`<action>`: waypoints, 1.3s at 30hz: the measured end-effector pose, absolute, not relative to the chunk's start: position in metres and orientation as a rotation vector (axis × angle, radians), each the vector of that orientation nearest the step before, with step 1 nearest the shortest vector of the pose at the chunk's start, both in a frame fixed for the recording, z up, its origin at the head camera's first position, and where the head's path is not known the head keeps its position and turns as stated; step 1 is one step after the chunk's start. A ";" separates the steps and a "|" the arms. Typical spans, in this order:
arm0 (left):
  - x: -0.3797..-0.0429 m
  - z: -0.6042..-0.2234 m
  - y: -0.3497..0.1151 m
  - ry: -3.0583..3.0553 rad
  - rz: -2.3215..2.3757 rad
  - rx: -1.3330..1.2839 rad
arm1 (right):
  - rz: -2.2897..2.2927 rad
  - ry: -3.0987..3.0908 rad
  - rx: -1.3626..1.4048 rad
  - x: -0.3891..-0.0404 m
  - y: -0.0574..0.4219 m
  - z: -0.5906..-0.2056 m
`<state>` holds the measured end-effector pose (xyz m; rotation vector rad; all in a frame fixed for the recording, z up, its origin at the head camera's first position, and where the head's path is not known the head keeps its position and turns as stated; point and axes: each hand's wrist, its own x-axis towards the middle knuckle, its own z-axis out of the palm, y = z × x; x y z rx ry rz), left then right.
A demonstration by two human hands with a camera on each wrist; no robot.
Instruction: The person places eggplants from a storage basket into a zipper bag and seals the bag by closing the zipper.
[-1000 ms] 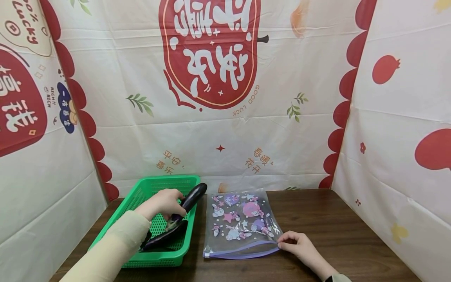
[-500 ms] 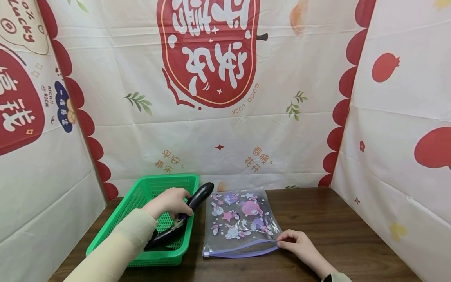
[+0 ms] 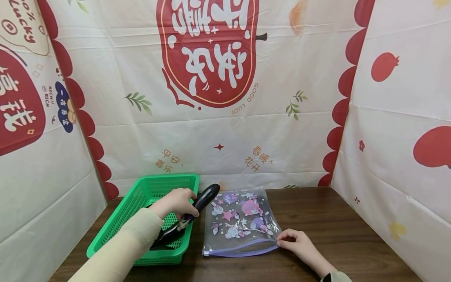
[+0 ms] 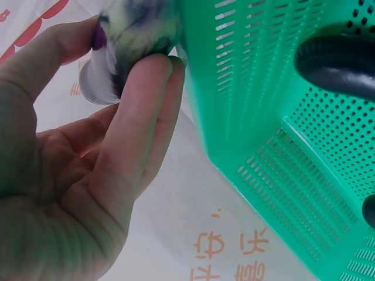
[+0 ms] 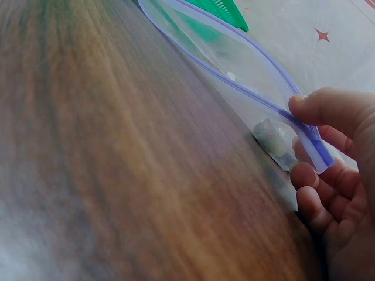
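Tabletop: one bag, one held eggplant.

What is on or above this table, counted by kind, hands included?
Green basket: 1
Clear zip bag: 1
Hands: 2, left hand and right hand
Eggplants: 3 visible, one held and two in the basket; others may be hidden
Total: 7 visible

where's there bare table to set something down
The biggest bare patch is the table right of the bag, bordered by the right hand, back cloth and side cloth. A strip in front of the bag is bare too. The left is crowded: a narrow gap parts the basket from the bag, and the eggplant in the left hand slants over it.
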<state>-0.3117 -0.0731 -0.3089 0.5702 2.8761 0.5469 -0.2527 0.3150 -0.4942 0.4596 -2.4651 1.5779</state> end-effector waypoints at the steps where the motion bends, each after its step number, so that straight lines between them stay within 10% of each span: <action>1: -0.312 -0.310 -0.072 2.874 0.549 0.575 | 1.579 -2.461 0.462 -0.252 0.315 -0.494; 39: -0.298 -0.335 -0.030 2.776 0.506 0.757 | 1.612 -2.463 0.428 -0.249 0.313 -0.491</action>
